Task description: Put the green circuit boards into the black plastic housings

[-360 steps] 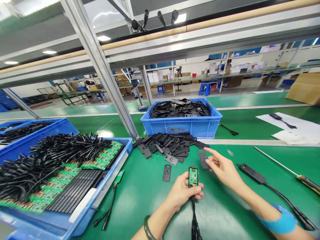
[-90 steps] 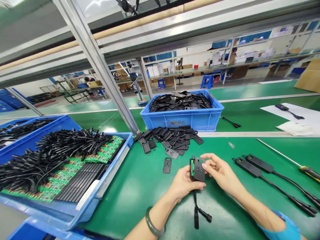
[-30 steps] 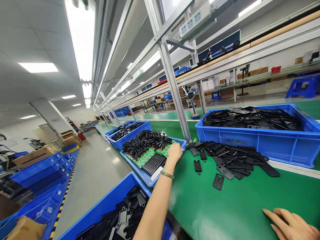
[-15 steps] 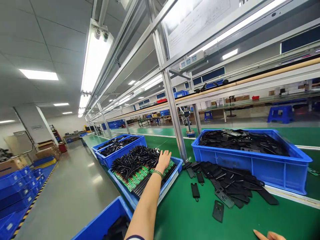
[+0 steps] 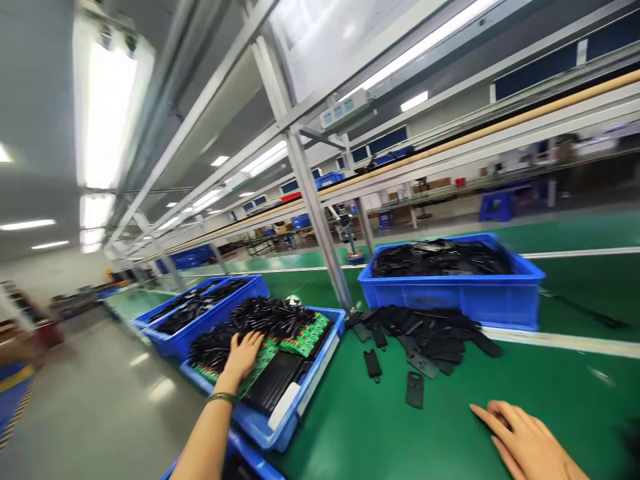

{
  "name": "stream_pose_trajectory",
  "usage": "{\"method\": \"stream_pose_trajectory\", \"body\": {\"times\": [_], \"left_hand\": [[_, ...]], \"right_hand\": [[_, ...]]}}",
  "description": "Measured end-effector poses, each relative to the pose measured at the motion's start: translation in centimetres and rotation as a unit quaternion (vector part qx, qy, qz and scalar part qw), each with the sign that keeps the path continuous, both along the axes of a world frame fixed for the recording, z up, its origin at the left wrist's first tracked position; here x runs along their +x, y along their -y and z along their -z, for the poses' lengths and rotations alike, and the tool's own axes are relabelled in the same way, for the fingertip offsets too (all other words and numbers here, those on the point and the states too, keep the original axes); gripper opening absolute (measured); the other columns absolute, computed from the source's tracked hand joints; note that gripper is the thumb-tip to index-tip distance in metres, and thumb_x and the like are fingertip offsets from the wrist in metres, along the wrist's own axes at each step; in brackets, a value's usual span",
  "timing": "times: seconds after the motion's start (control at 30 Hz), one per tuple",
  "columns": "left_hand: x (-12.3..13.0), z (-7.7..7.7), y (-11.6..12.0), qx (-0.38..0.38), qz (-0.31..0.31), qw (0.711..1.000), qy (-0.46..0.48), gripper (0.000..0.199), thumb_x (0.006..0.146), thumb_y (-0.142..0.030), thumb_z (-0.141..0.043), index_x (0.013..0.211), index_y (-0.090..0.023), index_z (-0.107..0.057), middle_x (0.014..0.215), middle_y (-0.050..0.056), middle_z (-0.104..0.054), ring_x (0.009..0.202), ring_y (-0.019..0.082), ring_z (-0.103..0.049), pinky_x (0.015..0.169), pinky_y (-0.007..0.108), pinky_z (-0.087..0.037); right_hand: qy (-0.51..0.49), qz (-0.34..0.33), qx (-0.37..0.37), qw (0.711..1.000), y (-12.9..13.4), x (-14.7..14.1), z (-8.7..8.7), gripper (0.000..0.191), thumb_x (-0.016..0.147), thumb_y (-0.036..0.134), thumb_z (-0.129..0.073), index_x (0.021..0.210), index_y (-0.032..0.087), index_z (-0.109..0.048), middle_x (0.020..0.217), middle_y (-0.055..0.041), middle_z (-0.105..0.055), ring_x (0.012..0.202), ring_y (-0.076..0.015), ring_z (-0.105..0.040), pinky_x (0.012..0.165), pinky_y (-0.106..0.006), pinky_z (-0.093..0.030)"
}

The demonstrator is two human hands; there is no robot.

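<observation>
My left hand (image 5: 243,357) reaches over a blue tray (image 5: 320,373) of green circuit boards (image 5: 305,337) with bunched black wires (image 5: 265,317). Its fingers lie stretched out on the boards and wires near the tray's left side, with no single piece visibly gripped. Black flat strips (image 5: 274,381) line the near part of that tray, beside a white piece (image 5: 284,405). Above the green table at the lower right, my right hand (image 5: 533,440) has its fingers apart and slightly bent, with nothing visible in them. Nearest to it lies a black flat cover (image 5: 415,390).
A blue bin (image 5: 450,290) full of black flat parts stands behind a loose pile of black covers (image 5: 435,337). Further left are blue bins (image 5: 210,320) of black parts. A metal post (image 5: 313,193) rises behind the tray. Another blue bin (image 5: 255,460) shows at the bottom edge.
My left hand has shifted from the tray's right side to its left, uncovering the black strips and white piece. My right hand has come further into view. The camera view has shifted.
</observation>
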State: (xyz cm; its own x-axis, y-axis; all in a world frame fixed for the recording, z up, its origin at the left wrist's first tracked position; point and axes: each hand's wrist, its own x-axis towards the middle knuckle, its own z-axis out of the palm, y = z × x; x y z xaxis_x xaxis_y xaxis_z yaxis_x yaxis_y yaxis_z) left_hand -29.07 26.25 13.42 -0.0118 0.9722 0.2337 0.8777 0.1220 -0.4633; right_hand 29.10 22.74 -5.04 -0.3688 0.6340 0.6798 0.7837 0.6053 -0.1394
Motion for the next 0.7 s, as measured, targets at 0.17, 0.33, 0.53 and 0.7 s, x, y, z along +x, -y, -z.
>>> {"method": "stream_pose_trajectory", "body": {"times": [0.17,0.33,0.53,0.7], "left_hand": [[1.3,-0.4,-1.4,-0.011,-0.004,1.000,-0.015,0.045,0.080,0.000,-0.028,0.100,-0.013,-0.067,0.103,0.016,-0.066,0.103,0.029,-0.057,0.096,0.054,-0.027],[2.6,-3.3,-0.3,0.049,-0.070,0.996,-0.023,0.040,0.082,-0.007,-0.030,0.091,-0.013,-0.068,0.093,0.018,-0.066,0.095,0.032,-0.057,0.085,0.051,-0.034],[8.8,-10.2,1.8,0.327,0.045,0.917,0.224,0.027,0.078,-0.030,-0.038,0.083,-0.011,-0.056,0.094,0.023,-0.059,0.097,0.038,-0.054,0.082,0.051,-0.039],[20.7,-11.1,0.6,0.243,0.145,0.648,0.708,0.025,0.067,-0.039,-0.057,0.079,-0.020,-0.046,0.071,0.000,-0.059,0.072,0.019,-0.061,0.064,0.028,-0.045]], "right_hand": [[0.021,0.024,-0.127,0.991,2.2,-1.3,-5.3,0.034,0.090,0.022,-0.040,0.118,0.020,-0.059,0.100,-0.0109,-0.058,0.089,-0.0222,-0.057,0.078,-0.038,-0.050],[0.001,0.025,-0.175,0.984,2.7,-1.4,-6.0,0.035,0.089,0.018,-0.038,0.119,0.021,-0.056,0.099,-0.0099,-0.056,0.087,-0.0223,-0.054,0.077,-0.040,-0.048],[-0.021,0.007,-0.167,0.986,2.3,-1.4,-5.2,0.036,0.087,0.017,-0.039,0.116,0.021,-0.059,0.097,-0.0104,-0.057,0.087,-0.0237,-0.055,0.077,-0.043,-0.048],[-0.146,-0.043,-0.262,0.953,1.8,-1.0,-5.5,0.035,0.087,0.036,-0.045,0.115,0.022,-0.061,0.111,-0.0115,-0.059,0.103,-0.0268,-0.056,0.091,-0.047,-0.045]]}}
